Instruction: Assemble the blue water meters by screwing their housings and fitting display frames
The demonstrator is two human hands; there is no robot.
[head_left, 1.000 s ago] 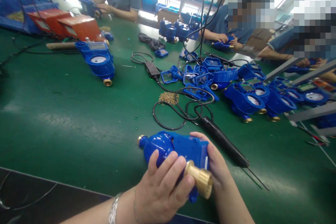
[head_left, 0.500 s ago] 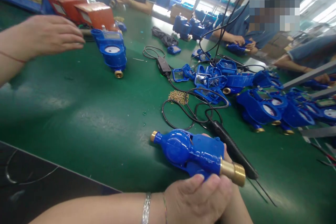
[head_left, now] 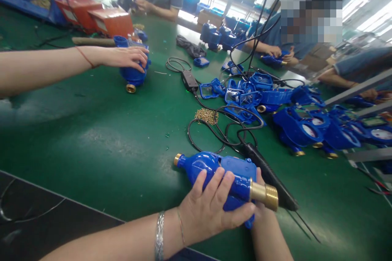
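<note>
A blue water meter (head_left: 200, 163) with brass threaded ends lies tilted across both my hands, low over the bench, its rounded underside facing up. My left hand (head_left: 208, 206), wearing a silver bracelet, is laid over the meter's body with fingers across the top and thumb near the larger brass end. From the far side and below, my right hand (head_left: 261, 212) supports the same meter; most of its fingers are hidden behind it. Just beyond my right hand rests a black pen-shaped electric screwdriver (head_left: 272, 179) with a long thin bit.
At left a co-worker's hand (head_left: 128, 57) grasps another meter (head_left: 134, 76). Small brass screws (head_left: 206, 116) lie in a pile beside looping black cable. Blue covers (head_left: 241, 91) and several finished-looking meters (head_left: 301, 128) crowd the right. Orange boxes (head_left: 112, 20) stand behind; other people work across the green bench.
My left hand has come up from beneath the meter's near side onto its top. The meter shifted slightly left. The co-worker's hand at left reached right and took hold of the standing meter.
</note>
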